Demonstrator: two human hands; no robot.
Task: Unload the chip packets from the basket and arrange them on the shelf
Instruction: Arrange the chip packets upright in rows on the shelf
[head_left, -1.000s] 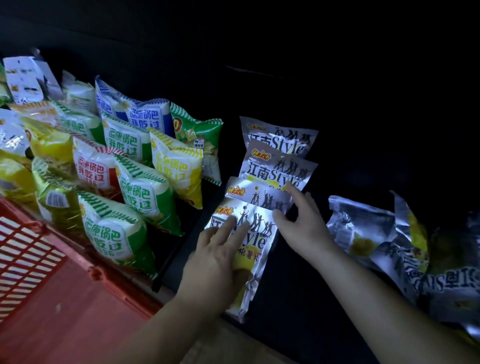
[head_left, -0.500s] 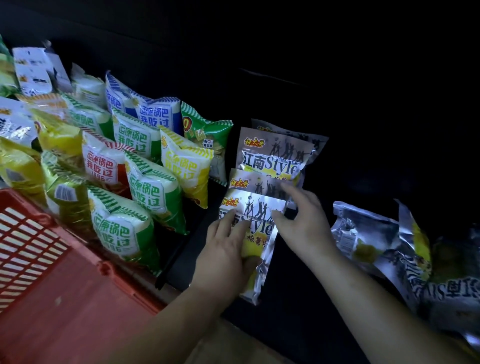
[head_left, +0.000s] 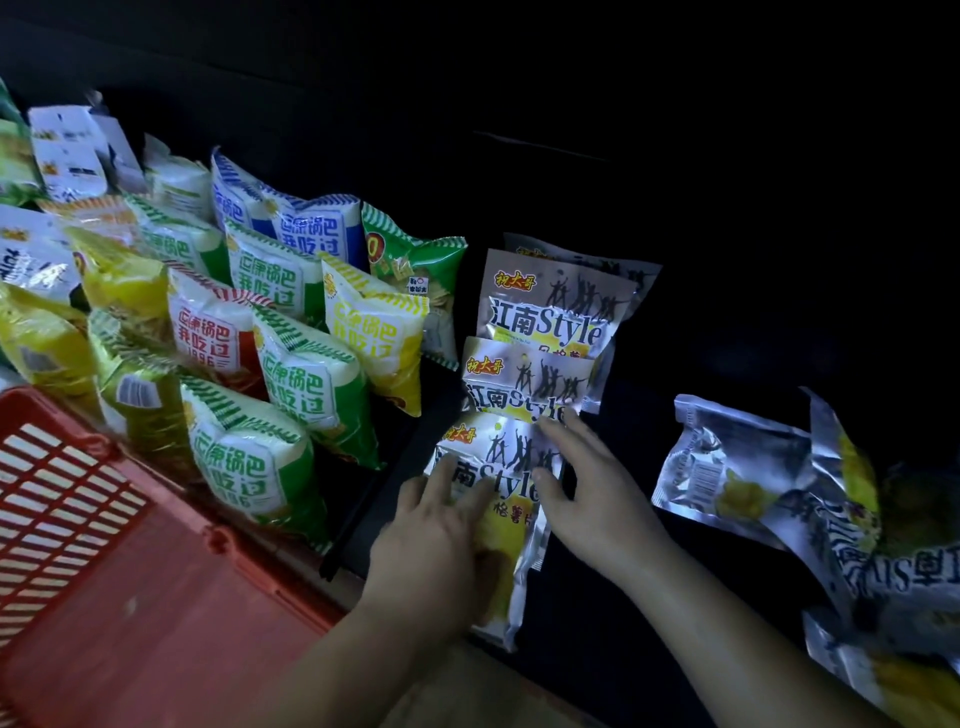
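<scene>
Pushing toward 12 o'clock, you tightened the row (head_left: 550, 322); left hand (head_left: 436, 540) and right hand (head_left: 592, 499), fingers flat, pressed the front packet (head_left: 514, 447).

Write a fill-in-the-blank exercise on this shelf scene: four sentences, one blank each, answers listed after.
1. The left hand and the right hand both touch the front packet, whose wrapper is mostly ____.
2. The basket at lower left is coloured ____.
3. The Latin-letter word printed on the front packet is ____.
4. The loose packets lie to the ____ of both hands.

Answers: silver; red; Style; right
</scene>
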